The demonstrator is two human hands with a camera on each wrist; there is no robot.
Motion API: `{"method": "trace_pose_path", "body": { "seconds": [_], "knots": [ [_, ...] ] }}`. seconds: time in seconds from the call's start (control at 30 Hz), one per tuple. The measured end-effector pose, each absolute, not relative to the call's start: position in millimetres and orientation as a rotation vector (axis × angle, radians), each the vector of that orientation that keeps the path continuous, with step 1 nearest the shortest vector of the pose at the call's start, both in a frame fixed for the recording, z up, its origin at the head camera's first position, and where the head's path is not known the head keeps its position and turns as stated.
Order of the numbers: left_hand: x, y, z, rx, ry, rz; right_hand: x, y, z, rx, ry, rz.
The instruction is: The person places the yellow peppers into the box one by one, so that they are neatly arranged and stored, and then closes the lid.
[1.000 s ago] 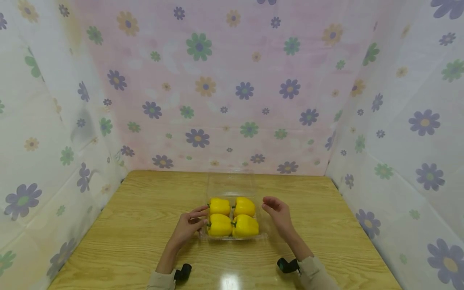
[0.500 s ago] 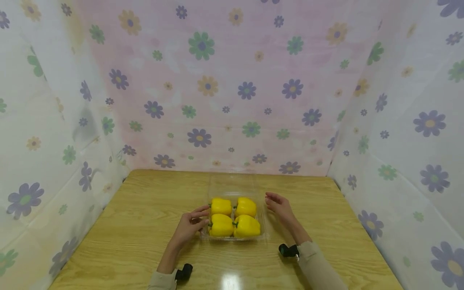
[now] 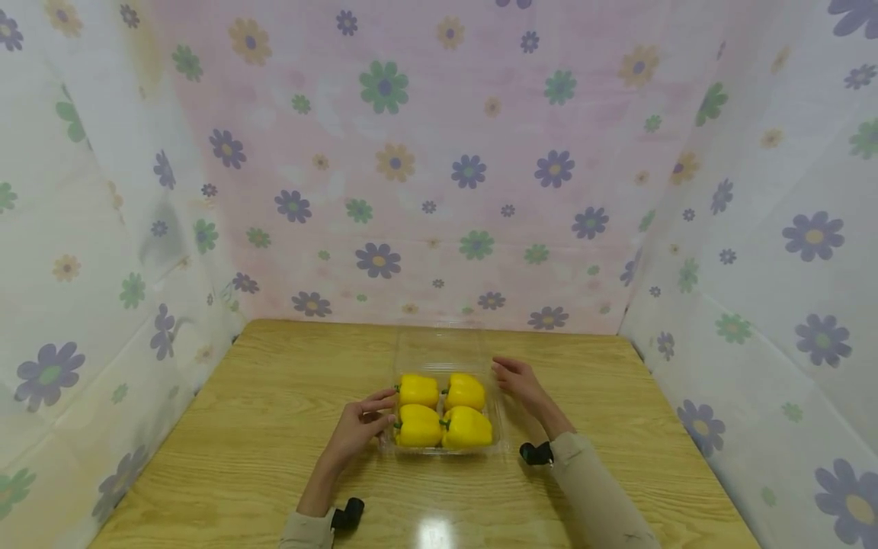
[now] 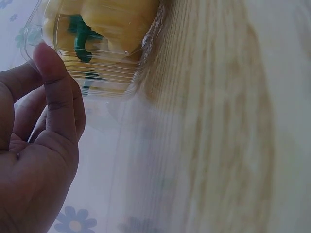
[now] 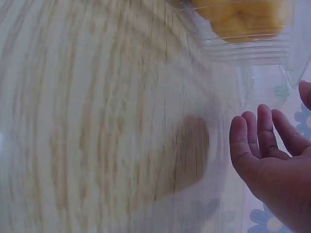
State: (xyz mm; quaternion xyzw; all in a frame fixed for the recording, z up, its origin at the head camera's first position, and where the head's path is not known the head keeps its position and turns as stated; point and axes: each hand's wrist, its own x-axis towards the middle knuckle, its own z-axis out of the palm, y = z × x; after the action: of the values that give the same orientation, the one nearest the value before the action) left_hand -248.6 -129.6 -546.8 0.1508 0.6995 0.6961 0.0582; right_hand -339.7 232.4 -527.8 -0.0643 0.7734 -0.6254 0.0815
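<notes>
Four yellow bell peppers sit packed in the clear plastic clamshell box, lid open at 12 o'clock, not yet closed. Left hand steadies its 9 o'clock wall, fingers lightly curled; right hand, loosely open and holding nothing, near the 2 o'clock corner.

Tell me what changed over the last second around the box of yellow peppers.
The right hand moved forward along the right side of the clear plastic box, toward its open lid, fingers relaxed and holding nothing. The left hand stayed at the box's left edge, and the four yellow peppers did not move.
</notes>
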Motion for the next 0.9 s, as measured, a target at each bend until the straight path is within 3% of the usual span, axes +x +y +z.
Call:
{"method": "trace_pose_path", "body": {
  "seconds": [0.9],
  "knots": [
    [-248.4, -129.3, -546.7, 0.473, 2.132, 2.117, -353.5, 222.7, -526.5, -0.238, 2.234, -1.918]
  ]
}}
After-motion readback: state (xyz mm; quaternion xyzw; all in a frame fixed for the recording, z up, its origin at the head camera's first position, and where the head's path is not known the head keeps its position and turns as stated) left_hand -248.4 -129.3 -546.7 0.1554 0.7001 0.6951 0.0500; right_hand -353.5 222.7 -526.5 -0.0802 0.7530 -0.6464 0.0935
